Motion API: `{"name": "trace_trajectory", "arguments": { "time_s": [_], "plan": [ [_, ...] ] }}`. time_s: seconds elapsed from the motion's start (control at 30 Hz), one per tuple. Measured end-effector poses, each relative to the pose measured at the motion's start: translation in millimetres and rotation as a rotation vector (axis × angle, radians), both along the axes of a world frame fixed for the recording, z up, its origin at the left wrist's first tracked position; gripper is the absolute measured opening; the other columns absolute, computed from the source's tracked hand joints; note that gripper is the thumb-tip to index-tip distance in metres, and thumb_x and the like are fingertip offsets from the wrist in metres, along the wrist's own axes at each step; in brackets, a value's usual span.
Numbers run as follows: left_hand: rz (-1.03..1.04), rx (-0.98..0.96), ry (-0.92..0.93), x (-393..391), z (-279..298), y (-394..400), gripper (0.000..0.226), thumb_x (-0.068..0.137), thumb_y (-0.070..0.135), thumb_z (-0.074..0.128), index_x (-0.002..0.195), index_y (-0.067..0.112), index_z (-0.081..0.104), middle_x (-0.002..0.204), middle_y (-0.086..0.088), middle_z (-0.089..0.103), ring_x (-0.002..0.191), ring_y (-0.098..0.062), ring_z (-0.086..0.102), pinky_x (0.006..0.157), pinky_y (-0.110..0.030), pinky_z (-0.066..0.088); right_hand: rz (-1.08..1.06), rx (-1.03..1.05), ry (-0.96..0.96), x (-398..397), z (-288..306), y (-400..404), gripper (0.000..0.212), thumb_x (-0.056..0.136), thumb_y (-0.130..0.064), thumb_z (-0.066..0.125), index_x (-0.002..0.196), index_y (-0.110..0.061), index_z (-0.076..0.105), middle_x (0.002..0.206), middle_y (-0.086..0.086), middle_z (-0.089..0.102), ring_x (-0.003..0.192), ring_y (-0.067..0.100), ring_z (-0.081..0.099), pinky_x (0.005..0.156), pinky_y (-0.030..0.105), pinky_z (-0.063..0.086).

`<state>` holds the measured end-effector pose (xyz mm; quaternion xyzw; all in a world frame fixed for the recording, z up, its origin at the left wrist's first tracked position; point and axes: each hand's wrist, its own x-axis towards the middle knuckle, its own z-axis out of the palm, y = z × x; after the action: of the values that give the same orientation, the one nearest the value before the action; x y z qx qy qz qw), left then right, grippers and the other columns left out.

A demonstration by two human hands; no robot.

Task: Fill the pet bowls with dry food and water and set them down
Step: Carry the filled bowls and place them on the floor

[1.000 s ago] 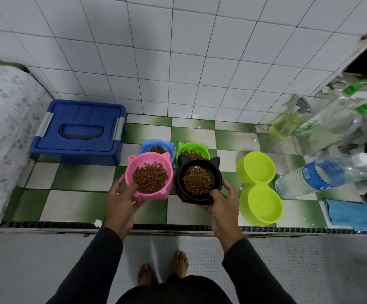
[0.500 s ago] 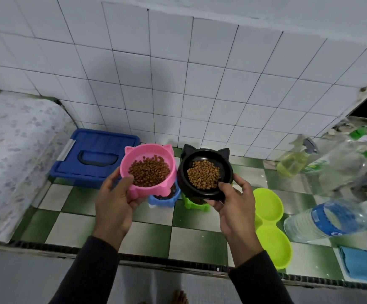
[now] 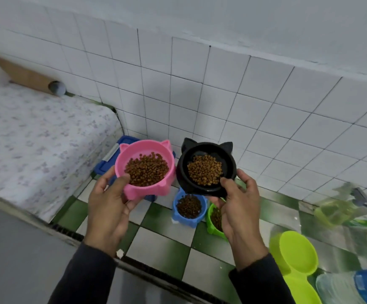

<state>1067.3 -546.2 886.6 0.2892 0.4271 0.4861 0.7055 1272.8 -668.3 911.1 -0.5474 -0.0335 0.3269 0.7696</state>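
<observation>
Two cat-eared plastic bowls are held up side by side in front of the white tiled wall (image 3: 266, 110), each with a mound of small brown kibble pellets. The left hand (image 3: 108, 207) grips the pink bowl (image 3: 145, 167), thumb hooked over its near rim and fingers curled beneath its scalloped base. The right hand (image 3: 237, 207) grips the glossy black bowl (image 3: 206, 167) the same way, thumb pressed on the rim and fingers wrapped under. The two rims sit just beside each other, both roughly level.

Below them, on the green-and-white checkered tile floor (image 3: 163, 244), stand a blue bowl (image 3: 189, 208) and a green bowl (image 3: 215, 220), touching or nearly so, both holding kibble; the green one is partly hidden behind the right hand. Further right lies a smooth lime-green double dish (image 3: 296, 260) with two round wells. At the right edge are blurred clear plastic bottles (image 3: 340, 213), one with a blue label low in the corner. A blue plastic bin (image 3: 106, 163) peeks from behind the pink bowl, next to a floral-patterned mattress (image 3: 35, 139).
</observation>
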Motion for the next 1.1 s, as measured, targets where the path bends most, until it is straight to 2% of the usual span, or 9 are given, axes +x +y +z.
{"name": "trace_trajectory", "arguments": {
  "time_s": [0.1,0.23,0.37,0.47,0.63,0.87,1.1],
  "plan": [
    [0.075,-0.004,-0.002,-28.1,3.9,10.1,0.04,0.096,0.008,0.068,0.134,0.017,0.062,0.109,-0.005,0.079,0.102,-0.024,0.076,0.075,-0.043,0.064,0.065,0.008,-0.006,-20.4,5.8,22.6,0.043,0.093,0.002,0.063,0.13,-0.019,0.053,0.112,0.017,0.067,0.087,0.02,0.076,0.062,0.038,0.061],
    [0.173,-0.011,-0.005,-75.4,8.4,25.1,0.041,0.095,0.01,0.07,0.135,0.017,0.062,0.115,-0.007,0.077,0.104,-0.025,0.075,0.072,-0.04,0.064,0.159,0.001,-0.025,-58.7,12.2,56.6,0.04,0.094,0.001,0.062,0.129,-0.018,0.054,0.113,0.019,0.064,0.085,0.021,0.076,0.061,0.038,0.061],
    [0.283,-0.02,-0.016,-133.4,15.7,41.4,0.037,0.094,0.009,0.071,0.13,0.019,0.065,0.109,-0.005,0.079,0.102,-0.025,0.076,0.068,-0.037,0.063,0.251,-0.007,-0.038,-110.2,16.5,96.3,0.041,0.096,0.0,0.061,0.132,-0.017,0.053,0.116,0.022,0.066,0.092,0.028,0.074,0.061,0.038,0.061],
    [0.357,-0.014,-0.012,-183.4,21.8,55.7,0.036,0.094,0.007,0.07,0.128,0.02,0.066,0.112,-0.006,0.078,0.103,-0.026,0.076,0.07,-0.039,0.064,0.328,0.039,-0.017,-156.6,19.0,127.8,0.042,0.095,0.002,0.06,0.132,-0.015,0.051,0.117,0.021,0.067,0.093,0.029,0.075,0.063,0.044,0.061],
    [0.464,0.018,0.004,-277.3,31.4,76.5,0.041,0.094,0.008,0.07,0.133,0.02,0.064,0.117,-0.006,0.076,0.104,-0.027,0.075,0.079,-0.044,0.064,0.444,0.036,-0.028,-245.7,21.1,179.7,0.043,0.095,-0.001,0.063,0.134,-0.016,0.051,0.121,0.016,0.066,0.101,0.031,0.072,0.066,0.046,0.062],
    [0.643,0.026,0.011,-409.6,31.0,97.1,0.042,0.092,0.009,0.072,0.131,0.024,0.065,0.118,-0.006,0.076,0.102,-0.027,0.076,0.078,-0.043,0.063,0.618,0.038,-0.009,-377.1,18.5,241.4,0.041,0.093,-0.001,0.064,0.129,-0.016,0.052,0.119,0.02,0.063,0.091,0.026,0.075,0.068,0.045,0.061],
    [0.815,0.011,0.021,-514.0,18.7,114.0,0.04,0.093,0.01,0.071,0.129,0.029,0.067,0.115,-0.003,0.077,0.102,-0.026,0.076,0.077,-0.043,0.063,0.795,0.006,-0.01,-489.0,10.3,295.7,0.045,0.092,0.0,0.064,0.131,-0.017,0.05,0.121,0.022,0.063,0.1,0.033,0.072,0.071,0.049,0.062]
  ]
}}
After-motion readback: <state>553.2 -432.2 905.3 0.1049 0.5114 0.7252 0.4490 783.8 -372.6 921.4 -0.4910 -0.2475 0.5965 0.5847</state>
